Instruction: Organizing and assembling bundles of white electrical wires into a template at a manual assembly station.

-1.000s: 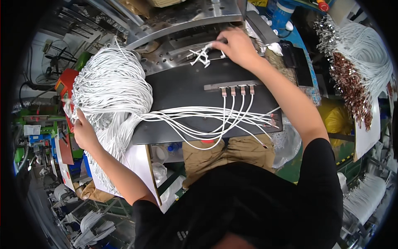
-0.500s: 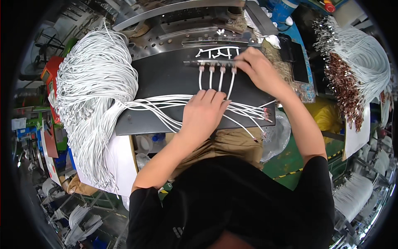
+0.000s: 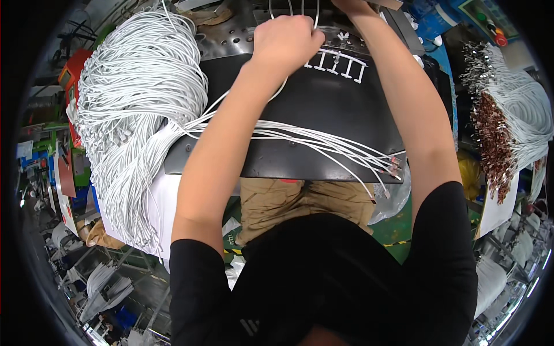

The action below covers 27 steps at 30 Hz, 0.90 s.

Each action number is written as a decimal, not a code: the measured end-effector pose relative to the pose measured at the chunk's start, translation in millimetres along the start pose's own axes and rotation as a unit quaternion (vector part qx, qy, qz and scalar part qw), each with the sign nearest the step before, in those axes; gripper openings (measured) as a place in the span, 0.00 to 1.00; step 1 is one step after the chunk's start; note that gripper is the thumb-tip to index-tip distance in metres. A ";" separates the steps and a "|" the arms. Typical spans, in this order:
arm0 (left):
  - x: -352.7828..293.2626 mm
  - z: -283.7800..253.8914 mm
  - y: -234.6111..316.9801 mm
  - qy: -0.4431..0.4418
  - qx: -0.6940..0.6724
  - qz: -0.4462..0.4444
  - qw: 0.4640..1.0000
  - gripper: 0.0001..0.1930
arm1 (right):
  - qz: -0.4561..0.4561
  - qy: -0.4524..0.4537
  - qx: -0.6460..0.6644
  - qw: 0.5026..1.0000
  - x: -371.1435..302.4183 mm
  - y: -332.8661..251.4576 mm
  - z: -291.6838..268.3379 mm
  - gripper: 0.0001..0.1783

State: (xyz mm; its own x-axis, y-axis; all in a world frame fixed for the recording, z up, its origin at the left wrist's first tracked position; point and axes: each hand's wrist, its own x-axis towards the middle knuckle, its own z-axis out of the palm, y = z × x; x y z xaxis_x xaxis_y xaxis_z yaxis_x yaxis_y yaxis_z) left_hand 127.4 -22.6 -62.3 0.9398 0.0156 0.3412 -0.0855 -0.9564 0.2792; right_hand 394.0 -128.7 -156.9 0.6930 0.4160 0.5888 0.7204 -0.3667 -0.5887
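My left hand (image 3: 288, 39) is closed around several white cables (image 3: 304, 7), which rise from it to the top edge of the picture. Their tails run back under my left wrist. My right hand (image 3: 348, 6) is at the top edge, its fingers cut off, so its hold cannot be seen. Just below the hands, a white ladder-shaped plastic piece (image 3: 346, 74) lies on the black board (image 3: 334, 109). More white cables (image 3: 323, 140) stretch across the board's near part, their reddish ends (image 3: 393, 167) at its right edge.
A large bundle of white cables (image 3: 144, 75) is heaped at the left. Behind the board lies a perforated metal surface (image 3: 231, 43) with small white bits (image 3: 343, 36) on it. At the right hangs another cable bundle (image 3: 519, 104) with coppery ends. A blue container (image 3: 438, 20) stands far right.
Both hands have moved away from me, to the far side of the board. The metal strip with the cables has left the board for the top edge. My left hand now grips those cables.
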 end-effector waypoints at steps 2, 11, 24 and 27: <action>13.1 -0.7 -3.8 -0.066 -0.036 -0.034 0.997 0.16 | -0.005 0.060 -0.049 0.997 5.2 10.9 7.8 0.13; 25.6 5.4 -42.1 -0.156 0.005 -0.118 0.981 0.21 | -0.066 -0.090 -0.070 0.991 -66.2 -120.4 -46.3 0.18; 42.2 70.6 -69.8 0.205 0.308 0.066 0.927 0.26 | 0.003 -0.071 -0.365 0.928 -90.6 -169.1 -32.8 0.28; 47.5 76.9 -72.5 0.177 0.262 0.033 0.948 0.26 | -0.014 -0.027 -0.348 0.937 -95.1 -167.9 -23.8 0.25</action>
State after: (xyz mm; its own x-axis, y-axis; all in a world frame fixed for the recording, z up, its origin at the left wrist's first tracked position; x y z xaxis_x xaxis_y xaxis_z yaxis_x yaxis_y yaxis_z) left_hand 203.7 25.1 -135.4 0.7603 -0.0419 0.6483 0.1229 -0.9706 -0.2068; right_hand 207.9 -126.5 -100.9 0.6844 0.4679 0.5591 0.5959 -0.8009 -0.0592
